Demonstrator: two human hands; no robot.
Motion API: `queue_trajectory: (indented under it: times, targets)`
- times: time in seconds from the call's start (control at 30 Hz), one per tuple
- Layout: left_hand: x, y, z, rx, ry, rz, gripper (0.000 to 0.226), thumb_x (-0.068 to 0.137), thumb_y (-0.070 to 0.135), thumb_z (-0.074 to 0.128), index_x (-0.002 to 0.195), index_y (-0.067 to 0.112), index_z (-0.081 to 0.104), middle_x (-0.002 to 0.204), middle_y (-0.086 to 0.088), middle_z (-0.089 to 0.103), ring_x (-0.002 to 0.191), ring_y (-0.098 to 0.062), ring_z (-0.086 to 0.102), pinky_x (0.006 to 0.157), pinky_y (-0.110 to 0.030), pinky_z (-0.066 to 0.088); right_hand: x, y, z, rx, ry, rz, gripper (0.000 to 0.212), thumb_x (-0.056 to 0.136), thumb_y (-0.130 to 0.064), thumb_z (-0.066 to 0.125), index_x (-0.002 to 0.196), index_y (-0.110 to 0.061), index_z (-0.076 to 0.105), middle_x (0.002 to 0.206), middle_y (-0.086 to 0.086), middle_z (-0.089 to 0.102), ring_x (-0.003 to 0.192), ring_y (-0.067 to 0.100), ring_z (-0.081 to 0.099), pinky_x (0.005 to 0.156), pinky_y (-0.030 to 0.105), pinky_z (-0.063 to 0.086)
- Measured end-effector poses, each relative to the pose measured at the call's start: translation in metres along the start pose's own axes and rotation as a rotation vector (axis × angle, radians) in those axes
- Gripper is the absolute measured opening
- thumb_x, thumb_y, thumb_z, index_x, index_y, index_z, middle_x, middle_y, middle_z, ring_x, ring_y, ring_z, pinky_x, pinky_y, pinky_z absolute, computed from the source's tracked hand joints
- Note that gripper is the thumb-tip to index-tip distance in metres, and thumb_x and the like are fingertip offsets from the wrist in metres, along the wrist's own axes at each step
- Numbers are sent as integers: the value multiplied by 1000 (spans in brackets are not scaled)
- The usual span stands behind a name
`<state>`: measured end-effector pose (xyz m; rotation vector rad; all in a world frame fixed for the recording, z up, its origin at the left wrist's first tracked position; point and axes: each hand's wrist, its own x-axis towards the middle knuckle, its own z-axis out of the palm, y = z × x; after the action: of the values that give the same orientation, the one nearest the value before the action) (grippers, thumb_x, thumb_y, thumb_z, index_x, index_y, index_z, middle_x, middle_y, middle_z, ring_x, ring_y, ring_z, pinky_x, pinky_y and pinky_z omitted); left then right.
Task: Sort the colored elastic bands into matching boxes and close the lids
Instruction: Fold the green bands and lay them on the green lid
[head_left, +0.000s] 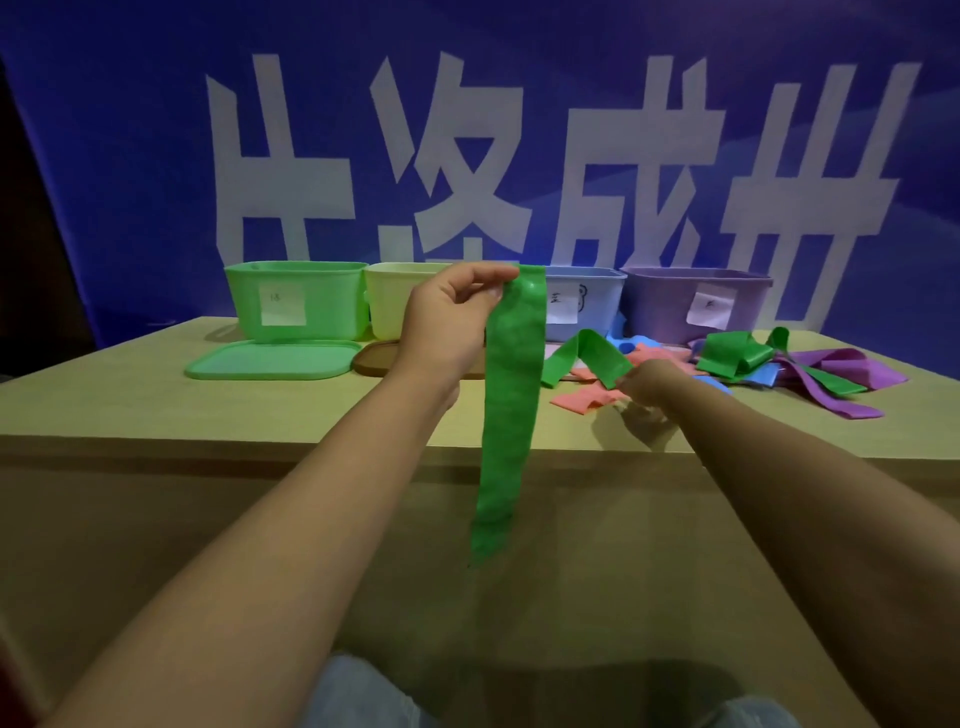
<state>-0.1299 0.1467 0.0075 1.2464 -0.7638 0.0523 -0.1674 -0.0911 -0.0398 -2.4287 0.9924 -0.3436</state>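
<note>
While a green band (506, 415) is pinched at its top end by the left hand (447, 322) and hangs past the table (156, 405) edge, a second green band (587, 358) is gripped by the right hand (652, 382).

Sorting of greens is judged under way; next, both must be carried left to the open green box (296, 299), whose lid (270, 359) lies before it. Pink, blue and purple bands remain heaped beyond the right hand, near the blue box (584, 301) and purple box (696, 299); the yellow box (395, 299) is partly hidden.
</note>
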Motion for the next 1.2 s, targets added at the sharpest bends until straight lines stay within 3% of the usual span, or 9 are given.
queue_trajectory:
  times: [0.07, 0.13, 0.23, 0.47, 0.63, 0.73, 0.87, 1.03, 1.2]
  targets:
    - [0, -3, -1, 5, -7, -4, 26, 93, 1, 52, 88, 21, 68, 92, 6, 69, 89, -7, 66, 79, -26, 57, -4, 2, 9, -10, -19, 30, 23, 97, -11, 44, 108, 2, 59, 71, 7, 46, 67, 15, 55, 72, 22, 49]
    - [0, -5, -2, 17, -16, -21, 25, 93, 1, 51, 90, 20, 68, 93, 5, 69, 92, -8, 65, 81, -28, 57, 10, 12, 17, 125, 1, 67, 32, 97, -21, 47, 121, -1, 55, 72, 3, 45, 63, 16, 46, 66, 30, 46]
    - [1, -8, -2, 25, -25, -45, 26, 93, 0, 51, 90, 19, 68, 95, 3, 69, 94, -13, 65, 80, -29, 57, 23, 15, 19, 427, 51, 67, 38, 93, -15, 54, 130, -8, 50, 76, -7, 44, 63, 8, 43, 56, 23, 40]
    - [4, -11, -6, 35, -24, -54, 27, 93, 0, 50, 89, 20, 68, 96, 2, 69, 98, -16, 65, 84, -34, 56, 33, 0, 21, 362, 139, 132, 19, 96, -24, 51, 98, -5, 53, 74, 9, 50, 62, 18, 49, 56, 28, 45]
    - [2, -14, -1, 38, -29, -62, 30, 94, -1, 48, 87, 22, 67, 93, 4, 68, 92, -13, 65, 78, -30, 57, 19, -7, -4, 501, 367, -93, 26, 91, -24, 61, 108, -5, 65, 95, 5, 61, 85, 17, 57, 79, 32, 49]
    - [1, -14, 6, 41, -40, -104, 34, 96, -1, 44, 86, 22, 67, 91, 4, 67, 84, -11, 65, 66, -26, 58, 3, -24, -34, 571, 436, -262, 24, 91, -12, 59, 113, -7, 66, 105, 4, 67, 91, 14, 59, 78, 24, 47]
    - [-1, -18, 16, 51, -14, -151, 36, 95, 0, 43, 82, 23, 68, 92, 1, 67, 85, -17, 65, 77, -37, 58, -22, -42, -67, 441, 504, -494, 31, 86, 5, 52, 112, -5, 66, 109, 11, 68, 97, 15, 62, 92, 24, 46]
    - [-5, -15, 25, 76, 1, -175, 37, 95, 1, 43, 82, 25, 68, 98, -3, 69, 96, -26, 65, 88, -48, 54, -55, -64, -95, 391, 749, -707, 11, 83, -12, 68, 93, -9, 67, 93, 5, 63, 81, 10, 58, 78, 14, 48]
    - [-10, -5, 28, 46, -20, -202, 33, 97, 3, 42, 87, 23, 66, 99, -4, 67, 95, -24, 65, 84, -41, 55, -91, -79, -117, 439, 944, -739, 11, 88, -17, 63, 96, -10, 60, 106, 0, 37, 97, 8, 41, 73, -5, 31]
